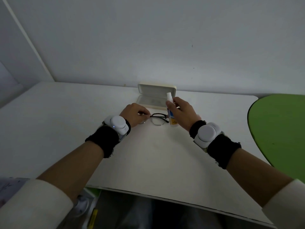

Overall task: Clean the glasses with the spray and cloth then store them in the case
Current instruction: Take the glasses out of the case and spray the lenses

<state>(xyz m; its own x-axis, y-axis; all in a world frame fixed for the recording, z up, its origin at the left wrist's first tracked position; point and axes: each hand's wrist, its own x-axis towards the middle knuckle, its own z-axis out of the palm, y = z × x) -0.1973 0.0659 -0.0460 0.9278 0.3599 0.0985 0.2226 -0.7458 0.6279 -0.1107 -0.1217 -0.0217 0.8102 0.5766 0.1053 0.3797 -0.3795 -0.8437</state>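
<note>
I am at a pale, matte table (148, 154) pushed up against a plain grey-white wall (165, 47). The room is dim. On my right, a rounded green surface (280, 129) sits beside the table and runs out of the picture.

The case (148, 101) lies open at the far edge near the wall, with its lid standing up. The glasses (157, 120) lie on the table just in front of it, between my hands. My left hand (134, 115) is curled, and its fingertips pinch the frame at its left end. My right hand (184, 113) is wrapped around the spray bottle (170, 100). It holds the bottle roughly upright just right of the glasses, with the white cap pointing up in front of the case lid.

Each wrist carries a white round device (118, 123) strapped over a black wristband (104, 141). My cream sleeves (33, 204) are pushed back up my forearms.

My left hand covers the left lens and that side of the frame. My fingers hide the middle of the bottle, and the print on its label is too small to read. I cannot tell whether the bottle's base touches the table. Under the near table edge it is dark. I can make out a yellow strip (93, 219) and some pale shapes there, but not what they are.
</note>
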